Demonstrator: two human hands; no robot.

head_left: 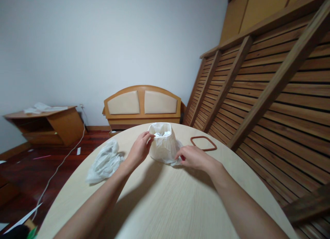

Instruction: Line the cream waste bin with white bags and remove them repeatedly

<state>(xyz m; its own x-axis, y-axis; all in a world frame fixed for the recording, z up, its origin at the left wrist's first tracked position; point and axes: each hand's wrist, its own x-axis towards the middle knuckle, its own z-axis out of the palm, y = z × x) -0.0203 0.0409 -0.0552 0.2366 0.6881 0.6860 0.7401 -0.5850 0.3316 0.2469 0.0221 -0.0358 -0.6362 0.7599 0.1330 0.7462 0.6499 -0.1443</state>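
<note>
You have a white container [160,151] standing upright on the round table [190,204], near its far edge and between your two hands. A thin white bag [168,148] covers its outer side and reaches its open top, with loose film bunched at the base on the right. Something pale and crumpled [163,133] shows inside the opening.

Your left hand [140,148] is at the near left corner of the rim, fingers narrow, their tips touching the bag-covered edge — whether they actually pinch the film, you cannot tell from here. Your right hand [193,156] is lower, just beside the container's right side, its fingers curled in and closed on the loose film near the tabletop.

To the right of the container, a reddish-brown frame [209,149] with rounded corners lies flat on the table, apart from your right hand. On the left, a crumpled white plastic bag [104,163] lies on the tabletop, beyond your left forearm.

Past the table you face a wooden headboard [142,101] with two cream panels against the wall. A low wooden cabinet [60,125] stands to the left — white sheets [43,108] on its top — and large slatted wooden panels [257,81] lean on the right.
</note>
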